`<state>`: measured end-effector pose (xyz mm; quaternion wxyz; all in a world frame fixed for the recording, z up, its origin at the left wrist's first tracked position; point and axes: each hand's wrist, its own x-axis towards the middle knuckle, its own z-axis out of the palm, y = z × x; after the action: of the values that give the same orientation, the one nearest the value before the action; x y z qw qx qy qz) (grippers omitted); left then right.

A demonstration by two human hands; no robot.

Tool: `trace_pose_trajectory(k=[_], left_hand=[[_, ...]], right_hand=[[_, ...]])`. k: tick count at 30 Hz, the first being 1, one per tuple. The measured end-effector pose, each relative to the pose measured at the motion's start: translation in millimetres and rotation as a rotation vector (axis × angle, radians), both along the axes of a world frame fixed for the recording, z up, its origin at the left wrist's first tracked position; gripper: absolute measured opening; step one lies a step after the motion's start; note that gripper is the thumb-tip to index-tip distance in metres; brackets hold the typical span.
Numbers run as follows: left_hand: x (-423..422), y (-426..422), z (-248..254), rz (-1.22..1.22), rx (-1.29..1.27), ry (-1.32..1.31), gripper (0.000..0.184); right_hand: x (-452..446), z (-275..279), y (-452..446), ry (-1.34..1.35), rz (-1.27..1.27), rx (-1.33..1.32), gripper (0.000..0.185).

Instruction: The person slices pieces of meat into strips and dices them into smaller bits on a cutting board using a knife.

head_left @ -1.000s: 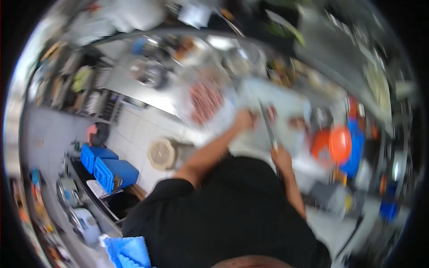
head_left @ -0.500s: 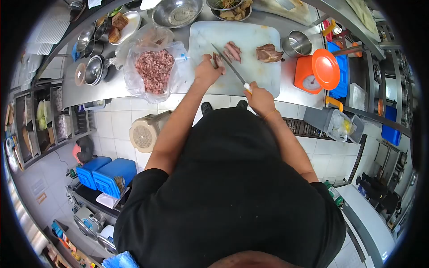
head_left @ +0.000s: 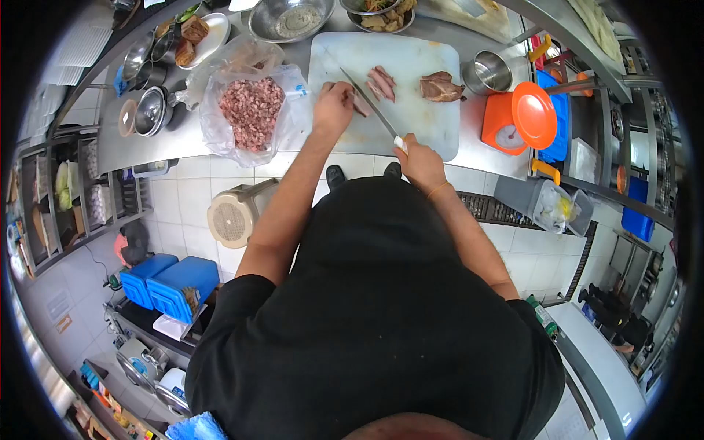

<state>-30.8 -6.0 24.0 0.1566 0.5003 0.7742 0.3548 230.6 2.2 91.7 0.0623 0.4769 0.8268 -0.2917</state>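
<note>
Steel knife (head_left: 373,108) in R hand (head_left: 423,163); L hand (head_left: 334,108) shifted slightly L vs prev.

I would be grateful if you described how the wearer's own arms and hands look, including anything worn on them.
The left hand and right hand are both ungloved. The plain black top has short sleeves, leaving the forearms bare. A thin orange-yellow band circles the right wrist; none shows on the left.
</note>
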Motion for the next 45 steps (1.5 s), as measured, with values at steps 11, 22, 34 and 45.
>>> trace_pose_trajectory(k=[11, 22, 34, 45], left_hand=[[-5, 0, 10, -0.068, -0.087, 0.166, 0.018], [-17, 2, 1, -0.105, -0.022, 0.189, 0.023], [-12, 3, 17, -0.035, -0.120, 0.067, 0.022], [-24, 7, -1, -0.138, -0.083, 0.132, 0.019]], right_hand=[[-4, 18, 4, -0.049, 0.075, 0.020, 0.035], [-20, 1, 11, -0.043, 0.102, -0.015, 0.031], [-22, 8, 6, -0.030, 0.094, -0.040, 0.035], [-31, -1, 12, -0.084, 0.094, -0.044, 0.034]])
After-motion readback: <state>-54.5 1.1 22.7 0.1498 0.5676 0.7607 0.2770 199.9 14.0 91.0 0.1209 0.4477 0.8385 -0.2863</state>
